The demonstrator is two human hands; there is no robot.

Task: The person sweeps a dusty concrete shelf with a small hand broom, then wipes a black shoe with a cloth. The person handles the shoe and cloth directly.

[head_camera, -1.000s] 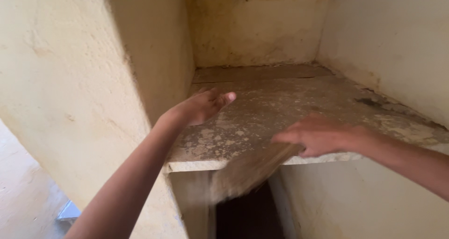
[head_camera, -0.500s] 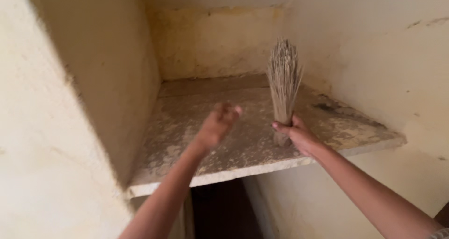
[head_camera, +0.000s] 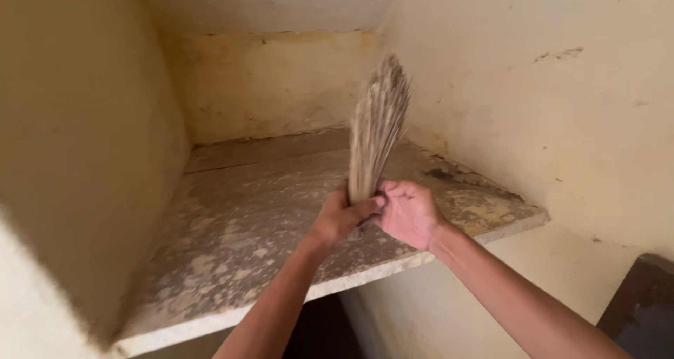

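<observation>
A short straw hand broom (head_camera: pixel 378 124) stands upright over a dusty stone shelf (head_camera: pixel 232 233), its bristles fanning upward and slightly blurred. My left hand (head_camera: pixel 342 217) grips the bottom of the bundle from the left. My right hand (head_camera: pixel 411 211) clasps the same base from the right, fingers curled around it. Both hands meet just above the shelf's front part.
The shelf sits in a yellowish plastered niche with a side wall (head_camera: pixel 84 155) on the left, a stained back wall (head_camera: pixel 267 85) and a right wall (head_camera: pixel 547 106). A dark opening (head_camera: pixel 323 331) lies under the shelf. A dark brown object (head_camera: pixel 642 310) shows at the lower right.
The broom went from hanging low at the shelf edge to standing upright in my right hand. My left hand, open above the shelf before, has now closed on the broom's base.
</observation>
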